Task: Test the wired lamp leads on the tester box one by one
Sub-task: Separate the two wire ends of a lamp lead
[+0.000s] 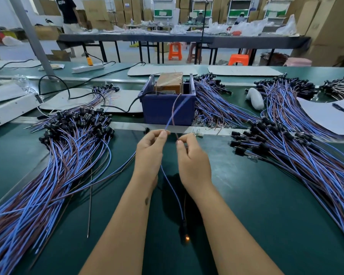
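My left hand [149, 151] pinches the blue wire [174, 191] of one lamp lead. My right hand [193, 157] pinches the same lead's brown wire [173, 114]. Both wire ends reach up to the tester box [169, 81], a brown taped block sitting in a blue bin [168, 110]. The lead's black lamp holder [184, 229] hangs near me between my forearms, and its bulb [187, 238] glows orange. A heap of wired leads [68, 147] lies to the left, and another pile of leads [298, 143] lies to the right.
A black power cable [115, 108] runs from the bin to the left. A white handheld device [255, 99] and white sheets [330, 114] lie at the right. White boxes [12, 108] sit at the far left. A person stands at a distant table.
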The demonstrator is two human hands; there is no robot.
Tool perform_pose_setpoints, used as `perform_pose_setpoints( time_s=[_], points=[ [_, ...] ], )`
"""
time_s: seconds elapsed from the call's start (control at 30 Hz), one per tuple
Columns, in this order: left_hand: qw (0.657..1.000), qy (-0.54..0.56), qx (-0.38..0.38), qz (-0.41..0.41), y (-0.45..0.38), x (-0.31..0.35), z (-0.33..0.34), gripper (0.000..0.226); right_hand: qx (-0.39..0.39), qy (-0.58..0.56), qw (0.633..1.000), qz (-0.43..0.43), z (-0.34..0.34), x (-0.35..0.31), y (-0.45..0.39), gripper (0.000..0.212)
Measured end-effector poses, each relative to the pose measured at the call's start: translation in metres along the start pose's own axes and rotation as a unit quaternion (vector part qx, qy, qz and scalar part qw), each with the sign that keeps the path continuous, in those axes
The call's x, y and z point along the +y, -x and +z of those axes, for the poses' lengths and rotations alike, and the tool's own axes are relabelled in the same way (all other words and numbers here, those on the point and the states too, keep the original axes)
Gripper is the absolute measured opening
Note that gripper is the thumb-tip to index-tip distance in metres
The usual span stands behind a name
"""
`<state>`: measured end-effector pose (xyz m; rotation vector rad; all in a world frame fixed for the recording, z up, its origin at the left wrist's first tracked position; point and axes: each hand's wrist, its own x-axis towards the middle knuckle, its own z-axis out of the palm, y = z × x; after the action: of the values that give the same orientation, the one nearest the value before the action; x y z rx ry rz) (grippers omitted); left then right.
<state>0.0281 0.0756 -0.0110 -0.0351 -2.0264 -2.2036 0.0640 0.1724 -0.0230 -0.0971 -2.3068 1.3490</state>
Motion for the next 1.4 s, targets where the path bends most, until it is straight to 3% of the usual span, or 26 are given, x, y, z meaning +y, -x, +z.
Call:
perform_pose_setpoints(
  time_s=[0.17,0.27,0.33,0.47,0.6,0.67,0.8,0.97,1.03,1.13,1.2,1.3,1.4],
  points=[
    [0.995,0.033,-0.079,-0.042,0.005,0.001,0.004,0.03,-0.035,-0.01,0.999,-0.028,-0.002,-0.003,0.001,0.012],
    [0.988,0.1,-0.092,-0.077,0.002,0.003,-0.001,0.03,-0.045,-0.182,0.981,0.041,-0.007,-0.006,-0.001,0.018],
    [0.973,0.181,-0.088,-0.112,-0.002,0.005,-0.005,0.029,-0.073,-0.226,0.97,0.053,-0.009,-0.006,-0.003,0.02],
    [0.964,0.234,-0.04,-0.121,-0.005,0.005,-0.009,0.029,-0.139,-0.149,0.979,-0.015,-0.008,-0.002,-0.002,0.074],
    [0.949,0.284,0.026,-0.134,-0.009,0.003,-0.012,0.023,-0.228,-0.17,0.958,-0.037,-0.012,-0.001,-0.004,0.091],
    [0.937,0.303,0.047,-0.167,-0.009,0.003,-0.009,0.029,-0.265,-0.183,0.945,-0.054,-0.011,-0.002,-0.002,0.089],
    [0.879,0.388,0.112,-0.254,-0.011,0.011,-0.01,0.035,-0.319,-0.303,0.898,-0.005,-0.017,-0.005,0.0,0.052],
    [0.869,0.401,0.098,-0.272,-0.007,0.008,-0.02,0.029,-0.443,-0.418,0.79,0.067,-0.024,-0.009,0.004,0.053],
    [0.881,0.379,0.074,-0.274,-0.003,0.006,-0.023,0.034,-0.421,-0.487,0.762,0.067,-0.017,-0.014,0.007,0.049],
    [0.89,0.407,0.067,-0.196,-0.001,0.006,-0.016,0.031,-0.327,-0.632,0.697,0.083,-0.008,-0.019,0.008,0.051],
    [0.904,0.397,0.042,-0.154,-0.003,0.008,-0.011,0.028,-0.24,-0.659,0.706,0.094,-0.007,-0.019,0.005,0.048],
    [0.957,0.265,-0.018,-0.114,-0.001,0.007,-0.004,0.024,-0.091,-0.649,0.743,0.136,-0.009,-0.013,-0.004,0.035],
    [0.977,0.179,-0.077,-0.092,0.009,0.006,0.007,0.026,0.019,-0.645,0.744,0.176,-0.016,-0.003,-0.014,0.02]
  ],
)
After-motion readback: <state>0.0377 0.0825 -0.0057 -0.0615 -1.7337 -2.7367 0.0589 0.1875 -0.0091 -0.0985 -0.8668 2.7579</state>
